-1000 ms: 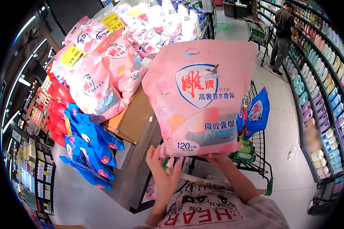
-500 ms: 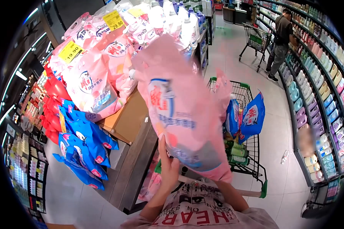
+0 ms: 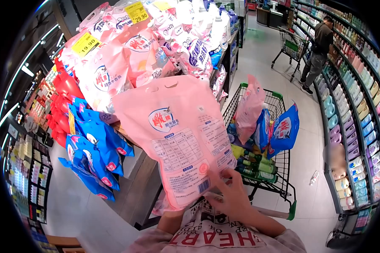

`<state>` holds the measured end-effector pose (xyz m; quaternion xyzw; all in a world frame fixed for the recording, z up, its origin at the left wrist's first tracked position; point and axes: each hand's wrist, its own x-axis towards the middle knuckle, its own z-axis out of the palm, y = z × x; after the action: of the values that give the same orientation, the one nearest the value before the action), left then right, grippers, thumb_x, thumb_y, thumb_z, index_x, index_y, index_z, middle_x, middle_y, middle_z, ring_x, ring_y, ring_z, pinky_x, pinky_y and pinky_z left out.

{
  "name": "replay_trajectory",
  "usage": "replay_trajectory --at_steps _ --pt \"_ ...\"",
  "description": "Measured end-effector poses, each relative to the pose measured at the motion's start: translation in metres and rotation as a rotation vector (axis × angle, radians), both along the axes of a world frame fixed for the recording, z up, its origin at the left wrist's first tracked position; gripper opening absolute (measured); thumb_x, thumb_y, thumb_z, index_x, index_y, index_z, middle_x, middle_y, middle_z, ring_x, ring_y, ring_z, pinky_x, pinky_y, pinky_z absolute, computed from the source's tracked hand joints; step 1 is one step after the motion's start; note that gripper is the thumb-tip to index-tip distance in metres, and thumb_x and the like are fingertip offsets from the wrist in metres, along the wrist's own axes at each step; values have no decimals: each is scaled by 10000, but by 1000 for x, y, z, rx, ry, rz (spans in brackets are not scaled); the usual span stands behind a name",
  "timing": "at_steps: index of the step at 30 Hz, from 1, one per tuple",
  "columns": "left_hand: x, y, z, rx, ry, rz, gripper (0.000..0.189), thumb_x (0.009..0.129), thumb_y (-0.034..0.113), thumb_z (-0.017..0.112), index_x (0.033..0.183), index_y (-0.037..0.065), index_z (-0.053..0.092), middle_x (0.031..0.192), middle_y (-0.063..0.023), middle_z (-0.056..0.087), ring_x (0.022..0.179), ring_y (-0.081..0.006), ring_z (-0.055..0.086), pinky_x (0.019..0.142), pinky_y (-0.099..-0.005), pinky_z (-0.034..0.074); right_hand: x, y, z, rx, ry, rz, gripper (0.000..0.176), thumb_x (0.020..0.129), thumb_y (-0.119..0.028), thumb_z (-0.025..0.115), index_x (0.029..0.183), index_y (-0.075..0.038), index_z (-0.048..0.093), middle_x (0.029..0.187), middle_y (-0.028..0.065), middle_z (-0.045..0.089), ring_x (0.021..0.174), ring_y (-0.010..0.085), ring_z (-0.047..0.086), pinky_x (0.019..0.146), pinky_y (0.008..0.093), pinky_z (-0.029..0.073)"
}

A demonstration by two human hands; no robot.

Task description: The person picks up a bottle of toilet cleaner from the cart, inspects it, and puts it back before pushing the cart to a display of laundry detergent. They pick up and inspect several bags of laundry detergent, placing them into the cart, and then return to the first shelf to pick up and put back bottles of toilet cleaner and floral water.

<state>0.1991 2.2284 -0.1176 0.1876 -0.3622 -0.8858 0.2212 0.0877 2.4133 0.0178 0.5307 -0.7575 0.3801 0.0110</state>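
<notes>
One pink laundry-powder bag [image 3: 177,139] held up, printed back facing me, across the display stand's [image 3: 128,196] right edge in view, beside the shopping cart's [image 3: 278,95] left edge. Right hand [image 3: 231,195] at the bag's lower right edge, fingers bent; can't tell if pinching. Left hand hidden behind the bag, fingers can't tell. Blue bag [image 3: 283,133] at cart's right edge.

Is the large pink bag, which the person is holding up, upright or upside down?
The pink bag is upright, though leaning: its handle slot is at the top, and the barcode lies near the lower edge.
</notes>
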Motion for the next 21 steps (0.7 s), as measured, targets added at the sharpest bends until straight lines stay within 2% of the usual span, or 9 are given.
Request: replay_trajectory --at_steps 1,4,6,8,10,12,15,19,21 --pt "-7 3 1 41 22 10 552 908 230 529 1399 21 391 1421 -156 423 1310 -287 384 1075 -397 322 -8 2 3 12 -2 8 700 718 -214 780 1346 -111 487 1238 193 416 966 297 562 774 353 511" --pt "-33 12 1 130 44 32 552 908 238 529 1398 22 394 1419 -155 426 1309 -288 386 1077 -399 320 -37 3 13 -70 -314 91 560 737 -225 781 1232 -72 567 1085 142 521 992 294 558 823 371 481" --pt "-43 17 1 153 36 45 552 909 242 529 1397 22 395 1418 -155 428 1308 -289 387 1079 -400 318 -68 -1 25 -92 -40 5 554 748 -236 775 1229 -62 562 1108 131 537 1013 295 562 872 381 464" --pt "-52 23 2 163 23 54 553 909 247 529 1396 22 397 1417 -155 430 1307 -290 388 1080 -402 317 -101 -7 37 -76 -148 3 562 791 -335 736 1224 -31 544 1171 165 533 1073 318 538 937 407 436" --pt "-52 31 -1 142 6 70 553 909 252 529 1396 23 399 1416 -154 432 1307 -291 389 1081 -403 315 -124 -18 55 -88 -88 -59 576 809 -387 705 1221 -19 541 1193 172 552 1098 329 542 968 411 416" --pt "-48 39 -4 116 -13 77 553 910 257 528 1395 23 401 1414 -154 434 1306 -291 390 1082 -405 314 -152 -36 73 -77 133 1 611 831 -441 667 1234 -1 534 1225 183 566 1119 327 549 966 415 420" --pt "-41 48 -7 81 -35 87 554 910 264 528 1393 23 403 1413 -154 436 1305 -292 392 1084 -407 311 -174 -65 87 -2 225 -75 646 842 -476 642 1237 23 533 1243 203 567 1143 329 549 962 417 420" --pt "-35 53 -10 50 -60 88 555 911 274 528 1392 24 406 1410 -153 440 1303 -294 394 1087 -410 308 -186 -109 93 95 103 41 665 827 -490 644 1231 30 546 1193 217 597 1123 334 570 934 408 445" --pt "-35 53 -11 38 -66 83 556 911 278 528 1391 24 408 1409 -153 442 1302 -295 395 1088 -412 306 -184 -122 101 397 -7 87 580 811 -460 680 1146 7 604 1038 165 652 955 289 629 799 351 493"
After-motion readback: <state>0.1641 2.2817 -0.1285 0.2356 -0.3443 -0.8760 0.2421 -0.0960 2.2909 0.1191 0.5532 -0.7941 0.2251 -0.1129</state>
